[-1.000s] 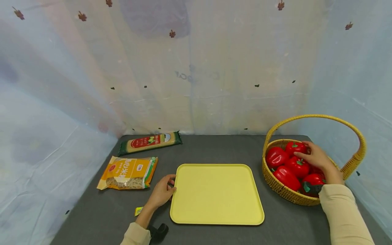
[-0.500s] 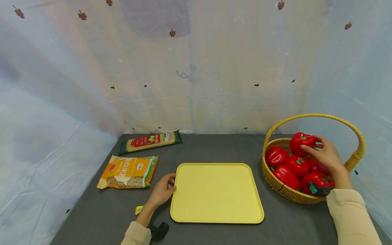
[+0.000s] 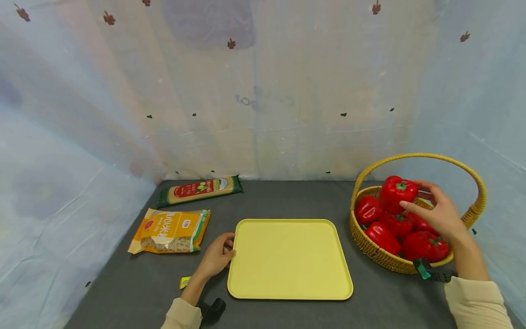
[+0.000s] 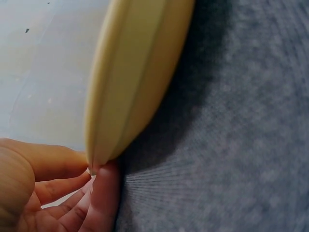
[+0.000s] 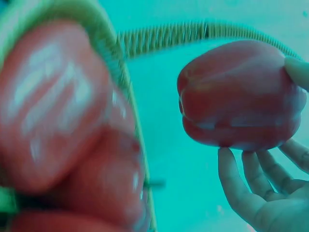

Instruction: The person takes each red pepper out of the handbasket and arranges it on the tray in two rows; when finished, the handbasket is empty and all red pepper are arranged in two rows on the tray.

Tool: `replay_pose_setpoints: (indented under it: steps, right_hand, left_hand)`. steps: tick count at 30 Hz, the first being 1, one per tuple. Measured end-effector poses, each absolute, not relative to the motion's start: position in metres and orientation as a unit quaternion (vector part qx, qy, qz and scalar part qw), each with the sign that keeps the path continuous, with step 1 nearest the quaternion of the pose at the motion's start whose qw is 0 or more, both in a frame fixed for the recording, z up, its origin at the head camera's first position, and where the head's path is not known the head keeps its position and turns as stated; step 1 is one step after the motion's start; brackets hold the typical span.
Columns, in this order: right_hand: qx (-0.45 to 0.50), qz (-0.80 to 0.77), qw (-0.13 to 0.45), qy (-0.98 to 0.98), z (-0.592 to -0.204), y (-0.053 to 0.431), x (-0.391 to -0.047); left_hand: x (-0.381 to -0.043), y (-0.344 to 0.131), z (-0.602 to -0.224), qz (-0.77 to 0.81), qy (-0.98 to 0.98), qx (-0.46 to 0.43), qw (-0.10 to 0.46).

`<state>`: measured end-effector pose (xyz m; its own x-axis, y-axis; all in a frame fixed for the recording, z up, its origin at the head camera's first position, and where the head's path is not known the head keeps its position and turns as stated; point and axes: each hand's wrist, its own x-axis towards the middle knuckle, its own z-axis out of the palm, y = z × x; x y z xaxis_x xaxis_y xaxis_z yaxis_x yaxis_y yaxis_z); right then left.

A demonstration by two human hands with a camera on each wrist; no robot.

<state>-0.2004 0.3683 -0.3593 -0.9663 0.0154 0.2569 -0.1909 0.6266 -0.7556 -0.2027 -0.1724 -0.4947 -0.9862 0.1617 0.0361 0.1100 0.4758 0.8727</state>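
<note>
In the head view my right hand [image 3: 439,214] grips a red bell pepper [image 3: 397,195] above the back of the yellow wicker basket [image 3: 384,259]. The right wrist view shows that bell pepper [image 5: 241,96] between the thumb and the fingertips, apart from the others. Several more red bell peppers [image 3: 382,237] lie inside the basket under its tall handle. On the left, my left hand [image 3: 215,257] pinches the left edge of a pale yellow tray [image 3: 289,260]. Close up in the left wrist view, thumb and fingers meet on the tray's rim [image 4: 108,130].
An orange bag of noodles [image 3: 170,231] lies left of the tray, with a green and red long packet [image 3: 201,189] behind it. A small yellow packet [image 3: 184,282] is beside my left wrist. A patterned cloth [image 3: 287,91] hangs behind the grey table [image 3: 283,196].
My right hand has taken hold of a bell pepper at the back of the basket and lifted it above the others. The left hand has stayed at the tray's edge.
</note>
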Motion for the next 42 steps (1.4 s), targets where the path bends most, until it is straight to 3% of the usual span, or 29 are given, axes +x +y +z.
replay_pose_setpoints:
  steps: [9,25,33,42]
  right_hand:
    - [0.148,0.495,0.112,-0.849,-0.363,0.306,-0.195]
    - [0.285,0.6,0.029,-0.747,-0.405,0.182,-0.237]
    - [0.3,0.592,0.033,-0.747,-0.409,0.124,-0.247]
    - [0.278,0.599,0.0,-0.751,-0.415,0.081,-0.245]
  left_hand:
    - [-0.202,-0.174,-0.497,0.513,0.854,0.085,0.029]
    - [-0.202,-0.174,-0.496,0.518,0.85,0.095,0.025]
    - [-0.203,-0.173,-0.494,0.512,0.853,0.102,0.012]
    - [-0.203,-0.174,-0.501,0.492,0.865,0.097,0.008]
